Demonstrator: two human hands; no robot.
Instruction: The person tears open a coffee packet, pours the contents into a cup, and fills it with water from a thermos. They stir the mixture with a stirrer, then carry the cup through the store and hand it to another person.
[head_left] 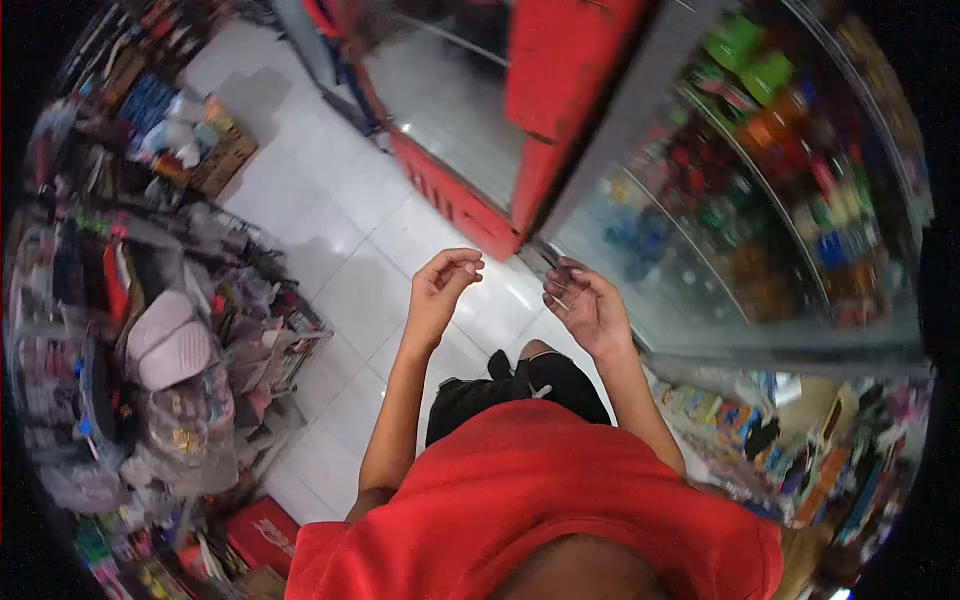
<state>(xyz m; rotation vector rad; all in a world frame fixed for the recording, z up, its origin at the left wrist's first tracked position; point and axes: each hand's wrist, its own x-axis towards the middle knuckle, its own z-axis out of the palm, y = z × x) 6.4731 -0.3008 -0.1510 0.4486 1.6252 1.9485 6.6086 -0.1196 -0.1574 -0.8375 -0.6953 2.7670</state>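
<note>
My left hand [445, 287] is raised in front of my body with its fingers curled in toward the thumb; I see nothing in it. To its right, my right hand [588, 302] has bent fingers around a small, thin, dark item [552, 262] with a metallic look, too blurred to name. That hand is nearest the lower corner of a red-framed cooler [462, 212] and the grey edge of a glass-fronted case [690, 290]. The two hands are apart.
Bottles and colourful packs fill the shelves behind the glass on the right. Racks with bagged goods and a pale pink cap [170, 340] stand on the left. A cardboard box [225, 155] sits on the white tiled floor [340, 270]. More packets [720, 425] lie at lower right.
</note>
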